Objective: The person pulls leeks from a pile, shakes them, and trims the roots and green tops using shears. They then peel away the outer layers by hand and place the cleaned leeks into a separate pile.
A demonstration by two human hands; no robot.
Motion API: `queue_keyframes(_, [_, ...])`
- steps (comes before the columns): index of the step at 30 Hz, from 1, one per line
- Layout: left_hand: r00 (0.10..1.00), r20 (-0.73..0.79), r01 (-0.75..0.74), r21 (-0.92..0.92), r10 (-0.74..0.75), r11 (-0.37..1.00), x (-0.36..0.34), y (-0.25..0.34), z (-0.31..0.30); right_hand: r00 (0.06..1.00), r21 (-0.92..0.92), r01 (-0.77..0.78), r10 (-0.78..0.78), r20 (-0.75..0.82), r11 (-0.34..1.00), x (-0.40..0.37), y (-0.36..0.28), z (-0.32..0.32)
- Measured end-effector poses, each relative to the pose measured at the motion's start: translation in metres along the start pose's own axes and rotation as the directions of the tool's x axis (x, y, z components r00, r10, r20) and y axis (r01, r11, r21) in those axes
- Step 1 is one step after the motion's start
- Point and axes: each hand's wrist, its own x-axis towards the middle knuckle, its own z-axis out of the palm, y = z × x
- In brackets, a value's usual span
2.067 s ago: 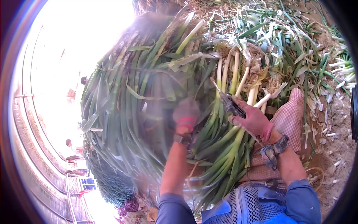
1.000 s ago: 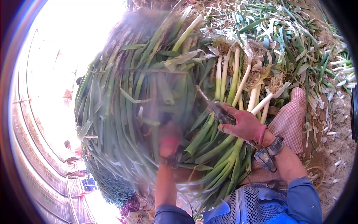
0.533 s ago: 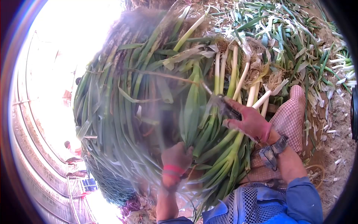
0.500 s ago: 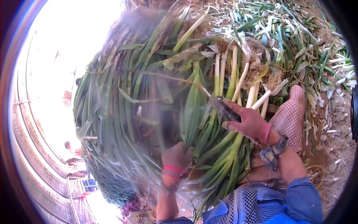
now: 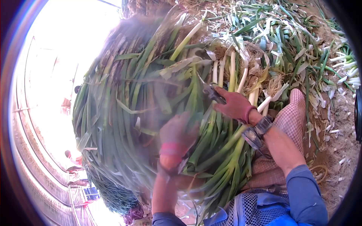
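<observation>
Leeks [image 5: 120, 90] with long green leaves and pale shanks are heaped in front of me. My left hand [image 5: 176, 135], in a glove with a red cuff, is over the leaves at the heap's near side; motion smears its fingers. My right hand [image 5: 235, 106], also gloved, is closed around a dark-handled tool [image 5: 213, 94] with a narrow metal tip pointing up and left. Just left of that tip is an upright leek [image 5: 194, 88]. Below my right hand, several leek stalks [image 5: 234, 158] fan toward my lap.
Cut leaf scraps [image 5: 271, 28] cover the ground at the upper right. Trimmed white stalks [image 5: 351, 71] lie at the far right. My checkered trouser leg [image 5: 292, 116] is beside the leeks. A curved, ribbed wall [image 5: 28, 150] stands at the left.
My left hand has moved up from the lower leaves. My right hand has shifted up and left with the tool, bringing its tip beside the upright leek.
</observation>
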Motion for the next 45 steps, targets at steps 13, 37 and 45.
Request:
queue_keyframes(13, [0.945,-0.003,0.325,0.143,-0.328,0.935,0.164,0.009,0.091,0.982,-0.053,-0.027,0.017,-0.186,0.998,0.091,-0.002,-0.022])
queue_keyframes(37, [0.885,0.449,0.427,-0.674,-0.123,0.603,0.092,-0.025,0.108,0.994,-0.006,-0.063,0.062,-0.090,0.998,0.019,-0.001,-0.027])
queue_keyframes(45, [0.882,0.459,0.303,-0.373,-0.109,0.877,0.060,-0.006,0.091,0.981,-0.023,-0.188,0.186,-0.061,0.982,-0.033,0.011,-0.012])
